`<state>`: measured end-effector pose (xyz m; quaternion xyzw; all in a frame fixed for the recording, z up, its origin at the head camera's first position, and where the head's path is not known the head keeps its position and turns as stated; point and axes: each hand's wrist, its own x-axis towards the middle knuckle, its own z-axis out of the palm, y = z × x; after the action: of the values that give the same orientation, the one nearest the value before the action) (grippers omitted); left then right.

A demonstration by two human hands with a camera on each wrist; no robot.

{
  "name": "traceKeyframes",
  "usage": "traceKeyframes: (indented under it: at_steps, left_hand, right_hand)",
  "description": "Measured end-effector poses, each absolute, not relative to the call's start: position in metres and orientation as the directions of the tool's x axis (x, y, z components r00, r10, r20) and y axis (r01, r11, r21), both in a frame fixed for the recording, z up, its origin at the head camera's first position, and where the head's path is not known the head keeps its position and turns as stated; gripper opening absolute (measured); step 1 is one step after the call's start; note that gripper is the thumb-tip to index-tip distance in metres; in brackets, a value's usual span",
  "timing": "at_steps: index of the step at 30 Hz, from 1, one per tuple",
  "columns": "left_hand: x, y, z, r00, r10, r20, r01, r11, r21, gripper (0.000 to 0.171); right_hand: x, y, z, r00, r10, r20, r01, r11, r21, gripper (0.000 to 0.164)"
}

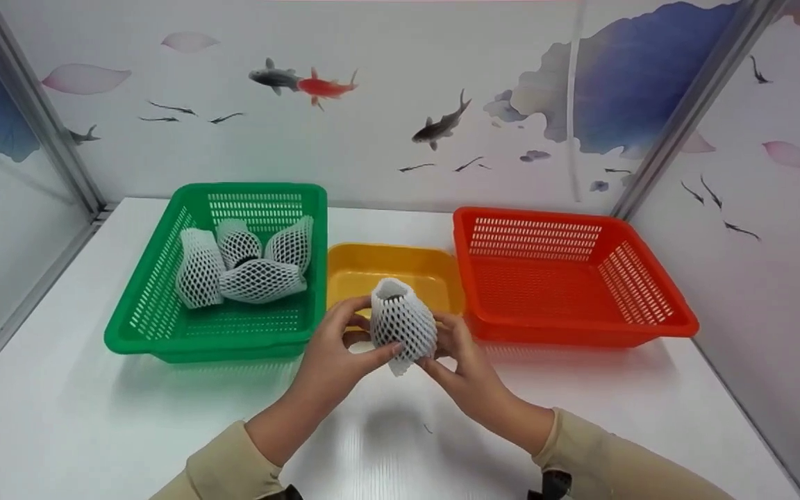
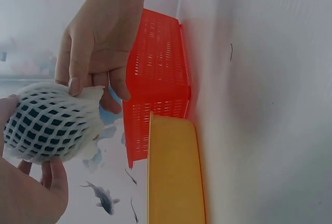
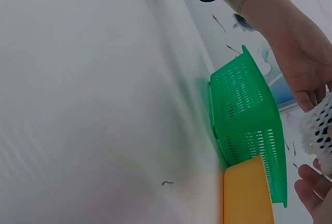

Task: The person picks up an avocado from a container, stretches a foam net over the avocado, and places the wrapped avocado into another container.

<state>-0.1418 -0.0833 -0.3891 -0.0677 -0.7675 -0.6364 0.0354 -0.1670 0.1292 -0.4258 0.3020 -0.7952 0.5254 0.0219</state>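
Note:
Above the table, both hands hold a white foam net sleeve (image 1: 405,323) with a dark rounded item inside; mesh hides what kind it is. My left hand (image 1: 334,354) grips the left side, its thumb across the front. From the right, my right hand (image 1: 473,378) pinches the lower end with thumb and fingers. The left wrist view shows dark green through the stretched net (image 2: 49,123). In the right wrist view, only part of the sleeve (image 3: 319,128) shows at the edge. Several similar white netted items (image 1: 261,281) lie in the green basket (image 1: 216,347) at left.
A shallow yellow tray (image 1: 393,251) stands between the green basket and a red basket (image 1: 532,278) at right, which shows a bare bottom. The white table (image 1: 233,423) carries a tiny dark thread (image 3: 167,183). Printed wall panels (image 1: 386,160) enclose the back and sides.

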Motion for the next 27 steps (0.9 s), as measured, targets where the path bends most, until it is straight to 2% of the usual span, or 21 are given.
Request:
traceKeyframes:
  at_steps: [4,9,15,22,27]
  left_hand:
    - [-0.143,-0.079,-0.389,-0.993,0.057,0.106,0.116,0.195,0.974,0.072]
    - [-0.145,-0.074,-0.392,-0.987,0.124,0.098,0.116,0.149,0.982,0.085]
    - [-0.145,-0.074,-0.393,-0.990,0.136,0.022,0.048,0.194,0.980,0.102]
    - [-0.150,-0.088,-0.382,-0.991,0.124,0.041,0.073,0.262,0.962,0.094]
    - [-0.154,-0.104,-0.372,-0.985,0.133,0.111,0.155,0.391,0.907,0.090]
  right_hand:
    - [-0.166,0.127,-0.425,-0.840,-0.465,0.280,-0.425,0.243,-0.872,0.050]
    - [-0.166,0.125,-0.424,-0.855,-0.472,0.213,-0.353,0.231,-0.907,0.047]
    - [-0.166,0.121,-0.420,-0.840,-0.488,0.239,-0.402,0.261,-0.878,0.050]
    - [-0.170,0.108,-0.412,-0.818,-0.520,0.247,-0.429,0.265,-0.864,0.044]
    - [-0.183,0.093,-0.406,-0.822,-0.518,0.236,-0.459,0.358,-0.813,0.040]
